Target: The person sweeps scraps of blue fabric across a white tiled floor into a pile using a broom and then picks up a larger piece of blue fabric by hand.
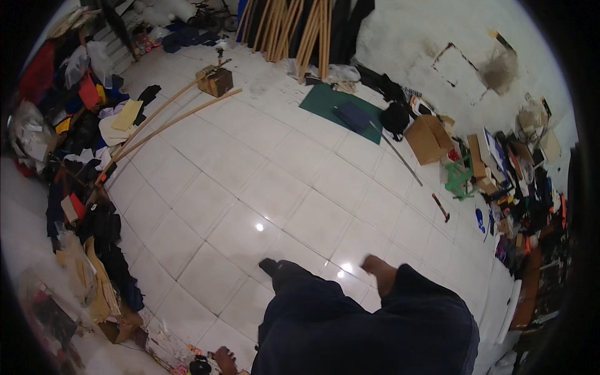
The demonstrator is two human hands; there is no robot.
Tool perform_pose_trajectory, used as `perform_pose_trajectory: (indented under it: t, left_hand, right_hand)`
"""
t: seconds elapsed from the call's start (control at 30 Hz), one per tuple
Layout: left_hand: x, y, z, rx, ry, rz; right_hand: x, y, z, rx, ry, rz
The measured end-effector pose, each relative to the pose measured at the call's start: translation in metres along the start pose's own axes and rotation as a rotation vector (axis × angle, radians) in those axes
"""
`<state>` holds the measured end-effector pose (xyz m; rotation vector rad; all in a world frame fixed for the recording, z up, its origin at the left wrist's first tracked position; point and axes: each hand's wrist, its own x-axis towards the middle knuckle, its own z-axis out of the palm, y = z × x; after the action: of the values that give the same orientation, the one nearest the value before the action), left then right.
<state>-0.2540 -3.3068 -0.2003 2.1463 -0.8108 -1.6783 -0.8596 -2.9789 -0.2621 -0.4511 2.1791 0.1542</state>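
Left hand (225,360) rests low near floor clutter; grip cannot be determined. Right hand is out of view. 2 long wooden poles (169,119) lie across the white tiled floor (281,181).

A cluttered workshop or storeroom, probably: white tiled floor (262,169); long wooden poles (294,28) against the wall; cardboard boxes (428,139); green cutting mat (331,103); heaped fabric (81,119).

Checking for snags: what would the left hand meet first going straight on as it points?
Likely the small dark round object right beside the left hand, at the edge of the clutter; depth is unclear.
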Motion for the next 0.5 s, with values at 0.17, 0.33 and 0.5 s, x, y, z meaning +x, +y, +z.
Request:
perform_pose_trajectory:
  t: [0.17, 0.33, 0.5]
  left_hand:
    - [0.066, 0.066, 0.014, 0.329, -0.351, 0.253]
    - [0.190, 0.109, -0.025, 0.566, -0.241, 0.187]
    - [0.314, 0.218, -0.055, -0.003, -0.024, -0.086]
  right_hand:
    - [0.132, -0.387, -0.210, -0.080, 0.536, -0.538]
    - [0.097, -0.781, -0.303, 0.493, 0.304, -0.908]
    - [0.132, -0.985, -0.213, 0.379, 0.033, -0.927]
